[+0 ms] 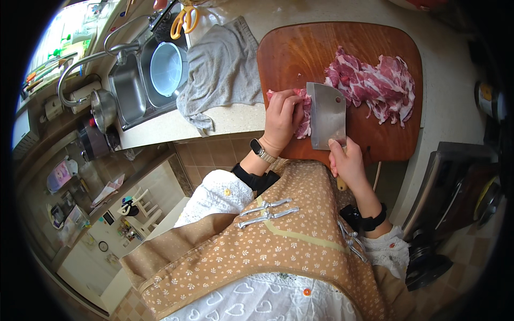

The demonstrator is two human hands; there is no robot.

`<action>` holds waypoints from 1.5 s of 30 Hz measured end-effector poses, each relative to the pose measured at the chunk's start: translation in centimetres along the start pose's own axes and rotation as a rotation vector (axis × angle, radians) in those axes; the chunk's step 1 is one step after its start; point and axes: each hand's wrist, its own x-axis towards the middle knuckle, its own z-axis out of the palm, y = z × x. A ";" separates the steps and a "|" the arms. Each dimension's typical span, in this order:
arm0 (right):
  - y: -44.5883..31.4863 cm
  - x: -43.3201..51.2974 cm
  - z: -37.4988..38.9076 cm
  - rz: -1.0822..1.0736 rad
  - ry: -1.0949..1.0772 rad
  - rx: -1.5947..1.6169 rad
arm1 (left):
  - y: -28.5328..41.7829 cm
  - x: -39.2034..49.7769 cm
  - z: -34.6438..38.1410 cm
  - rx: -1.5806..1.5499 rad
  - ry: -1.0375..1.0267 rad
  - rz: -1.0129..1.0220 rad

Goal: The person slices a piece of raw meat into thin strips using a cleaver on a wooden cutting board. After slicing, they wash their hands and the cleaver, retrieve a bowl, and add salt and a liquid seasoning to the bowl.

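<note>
My right hand (348, 160) grips the handle of a broad cleaver (330, 116). Its blade stands beside a piece of raw meat (304, 126), with the edge towards the left. My left hand (284, 116) presses on that meat with bent fingertips and covers much of it. Both hands are over a brown wooden cutting board (297, 48). To the right of the blade, a heap of sliced raw meat (373, 86) with white fat spreads across the board. Whether the edge is in the meat or just beside it, I cannot tell.
A grey cloth (225, 68) lies left of the board on the pale countertop (160, 134). Beyond it is a steel double sink (127, 94) holding a light blue basin (165, 69). Scissors with yellow handles (184, 22) lie near the sink's far corner.
</note>
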 end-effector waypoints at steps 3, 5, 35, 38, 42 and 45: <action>-0.2 0.7 0.2 -0.011 -0.009 0.018 | -0.1 -0.1 -0.2 -0.018 -0.025 0.010; -0.7 1.9 0.1 -0.029 -0.013 0.027 | -0.3 -0.1 -0.3 -0.026 -0.034 0.017; -1.0 2.4 0.0 0.042 -0.059 -0.019 | 2.1 -1.0 -0.5 0.101 -0.028 -0.128; -0.4 1.3 -0.9 0.058 -0.102 -0.071 | 1.8 -1.3 -0.4 0.131 -0.007 -0.112; 0.6 0.5 -1.6 0.061 -0.144 -0.095 | 1.3 -1.6 -0.3 0.142 0.026 -0.063; 0.4 1.1 -1.5 0.075 -0.150 -0.087 | 1.1 -1.9 -0.2 0.135 0.027 -0.066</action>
